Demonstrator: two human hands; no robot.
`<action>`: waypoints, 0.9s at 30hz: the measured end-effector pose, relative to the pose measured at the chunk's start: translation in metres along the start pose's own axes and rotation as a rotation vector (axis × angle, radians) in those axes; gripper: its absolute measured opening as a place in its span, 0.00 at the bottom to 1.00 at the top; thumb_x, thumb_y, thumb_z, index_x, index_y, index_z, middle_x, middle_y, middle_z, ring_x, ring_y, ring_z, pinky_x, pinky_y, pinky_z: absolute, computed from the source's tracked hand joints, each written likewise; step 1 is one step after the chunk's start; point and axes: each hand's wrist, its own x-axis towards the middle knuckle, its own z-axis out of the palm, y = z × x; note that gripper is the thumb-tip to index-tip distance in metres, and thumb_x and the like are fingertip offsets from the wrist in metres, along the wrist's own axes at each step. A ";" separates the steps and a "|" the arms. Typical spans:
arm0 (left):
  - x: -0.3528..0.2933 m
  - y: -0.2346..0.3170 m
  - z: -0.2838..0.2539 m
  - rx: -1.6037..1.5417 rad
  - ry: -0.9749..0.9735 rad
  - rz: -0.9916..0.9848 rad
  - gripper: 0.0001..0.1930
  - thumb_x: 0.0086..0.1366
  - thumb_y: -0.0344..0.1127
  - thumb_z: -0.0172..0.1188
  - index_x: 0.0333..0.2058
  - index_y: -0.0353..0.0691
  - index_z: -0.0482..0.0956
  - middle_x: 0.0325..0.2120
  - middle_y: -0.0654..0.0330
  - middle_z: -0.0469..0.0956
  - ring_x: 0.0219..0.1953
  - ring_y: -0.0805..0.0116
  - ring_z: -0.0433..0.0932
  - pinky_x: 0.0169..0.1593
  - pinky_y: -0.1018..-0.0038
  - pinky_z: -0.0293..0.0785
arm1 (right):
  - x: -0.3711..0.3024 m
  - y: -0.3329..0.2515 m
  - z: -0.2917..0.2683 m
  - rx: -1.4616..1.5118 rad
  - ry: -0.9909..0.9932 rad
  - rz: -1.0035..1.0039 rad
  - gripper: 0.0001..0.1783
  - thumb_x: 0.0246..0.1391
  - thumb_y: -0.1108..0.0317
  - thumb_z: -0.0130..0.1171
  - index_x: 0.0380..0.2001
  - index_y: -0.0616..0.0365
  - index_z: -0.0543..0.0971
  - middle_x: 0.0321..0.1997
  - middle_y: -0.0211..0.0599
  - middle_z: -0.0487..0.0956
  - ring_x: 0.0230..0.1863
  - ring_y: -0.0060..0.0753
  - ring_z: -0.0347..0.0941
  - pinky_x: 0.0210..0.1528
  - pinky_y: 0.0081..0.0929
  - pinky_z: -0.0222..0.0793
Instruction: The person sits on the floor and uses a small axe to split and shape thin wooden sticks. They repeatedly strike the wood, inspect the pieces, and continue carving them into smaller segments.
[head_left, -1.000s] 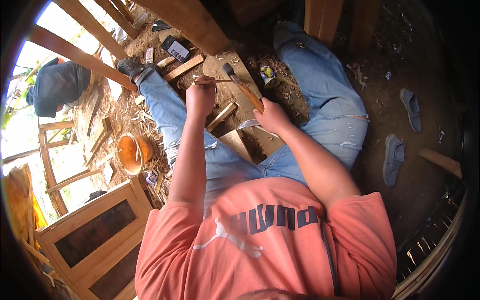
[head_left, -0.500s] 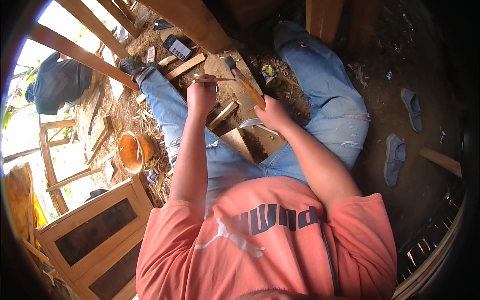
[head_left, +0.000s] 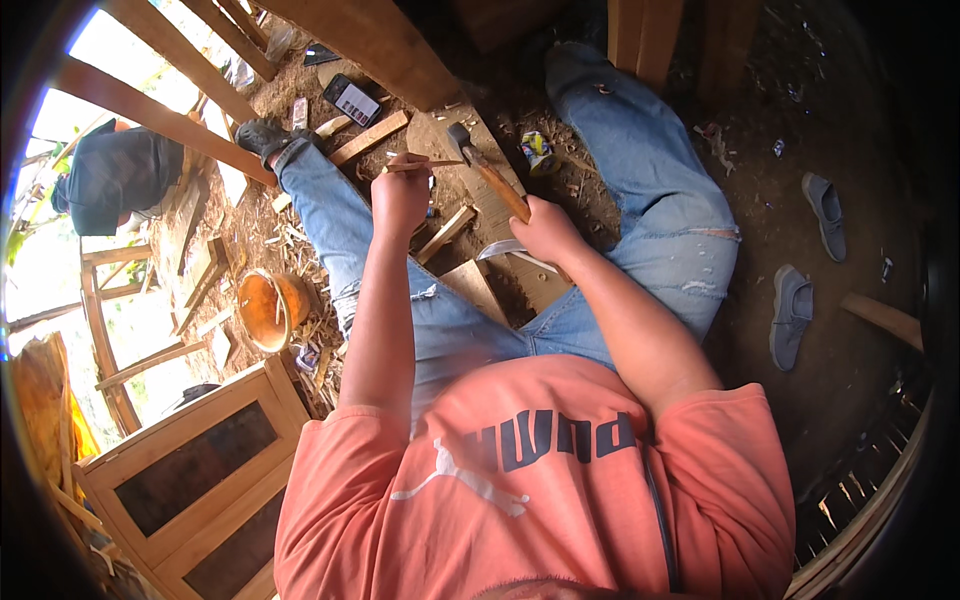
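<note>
My left hand (head_left: 401, 195) is closed round a thin, pointed wooden stick (head_left: 432, 164), its tip pointing right at the head of a hammer. That wooden-handled hammer (head_left: 494, 184), with a dark metal head, is gripped in my right hand (head_left: 549, 232). Beneath both lies a wooden board (head_left: 480, 213) on the ground between my legs. A pale, curved, blade-like strip (head_left: 500, 247) shows beside my right hand; part of it is hidden. Short wood offcuts (head_left: 446, 234) lie between my left forearm and the board.
A phone (head_left: 351, 101) lies near my left foot. Left of my leg are an orange bucket (head_left: 272, 310), wood shavings and a panelled wooden frame (head_left: 190, 470). Upright timbers (head_left: 370, 45) stand ahead. Grey shoes (head_left: 790, 318) lie right. Another person (head_left: 125, 170) bends at far left.
The stick's tip has shifted slightly left, and my left hand has moved down a little. The hammer head has dropped slightly. Both grips stay the same.
</note>
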 end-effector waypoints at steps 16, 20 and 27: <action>0.001 0.000 -0.001 0.001 -0.025 0.016 0.10 0.70 0.37 0.64 0.42 0.39 0.87 0.32 0.50 0.88 0.36 0.52 0.88 0.41 0.62 0.82 | -0.002 -0.001 -0.001 0.010 0.025 -0.061 0.21 0.62 0.58 0.63 0.49 0.66 0.80 0.44 0.64 0.85 0.50 0.67 0.82 0.53 0.54 0.77; -0.001 0.002 -0.004 0.009 -0.006 -0.015 0.11 0.71 0.39 0.64 0.43 0.39 0.87 0.31 0.51 0.88 0.36 0.53 0.89 0.42 0.63 0.82 | -0.004 -0.005 -0.002 -0.034 0.002 0.002 0.22 0.62 0.59 0.64 0.51 0.66 0.80 0.45 0.64 0.85 0.50 0.67 0.82 0.53 0.52 0.77; 0.008 0.019 -0.008 -0.125 -0.051 -0.233 0.11 0.71 0.38 0.63 0.43 0.38 0.87 0.33 0.51 0.89 0.39 0.55 0.89 0.43 0.64 0.82 | -0.002 -0.002 -0.004 -0.066 0.002 0.044 0.22 0.62 0.58 0.64 0.51 0.65 0.81 0.46 0.64 0.85 0.50 0.67 0.82 0.53 0.51 0.78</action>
